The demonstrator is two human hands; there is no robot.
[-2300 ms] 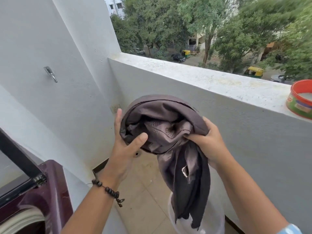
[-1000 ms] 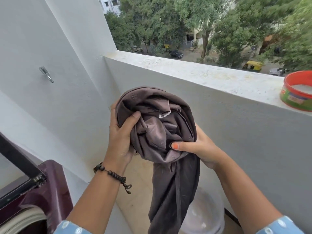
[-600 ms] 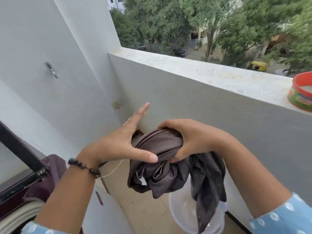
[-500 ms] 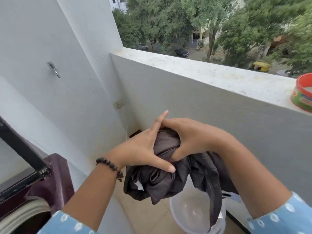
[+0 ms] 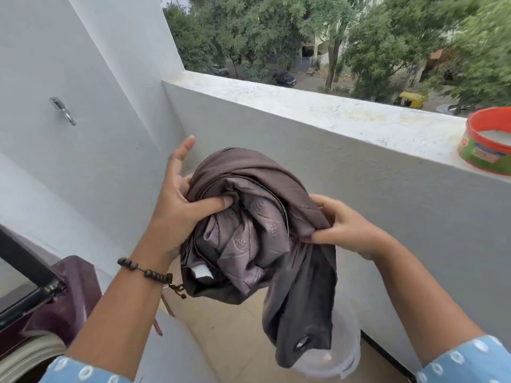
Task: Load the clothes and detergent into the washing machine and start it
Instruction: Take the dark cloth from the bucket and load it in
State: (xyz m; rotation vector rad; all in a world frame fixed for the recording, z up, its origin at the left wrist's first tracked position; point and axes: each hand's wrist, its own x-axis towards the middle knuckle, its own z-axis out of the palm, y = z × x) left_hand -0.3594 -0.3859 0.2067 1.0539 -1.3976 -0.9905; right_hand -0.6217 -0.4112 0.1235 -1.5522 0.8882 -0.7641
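Left hand (image 5: 179,205): thumb pressed into the front folds of the garment (image 5: 254,230), palm against its left side, index finger extended upward and clear of the cloth; the other fingers are hidden behind the bundle. A dark bead bracelet (image 5: 146,272) sits on that wrist. Right hand (image 5: 343,228): fingers pinched shut on a fold at the bundle's right edge.

Garment: grey-brown fabric with a slight sheen and a small repeated leaf-like motif woven in. Rolled into a loose ball held between both hands in mid-air, clear of every surface. A white tag shows at the lower left of the ball. A darker tail hangs from the right side; its end reaches into the mouth of a translucent white bucket (image 5: 345,357) on the tiled floor (image 5: 226,333). Whether the tail touches the bucket's inside cannot be told. Type of garment cannot be told either.

Washing machine (image 5: 66,297): maroon body at the lower left corner of the view, cut off by the frame; a pale curved rim and part of a dark raised lid (image 5: 25,275) visible, the drum interior not seen.

Detergent tub (image 5: 486,139): red rim, green label, standing open on the top of the parapet (image 5: 318,111) near its right end, partly cut off; label text blurred. A metal tap (image 5: 62,110) projects from the left wall.
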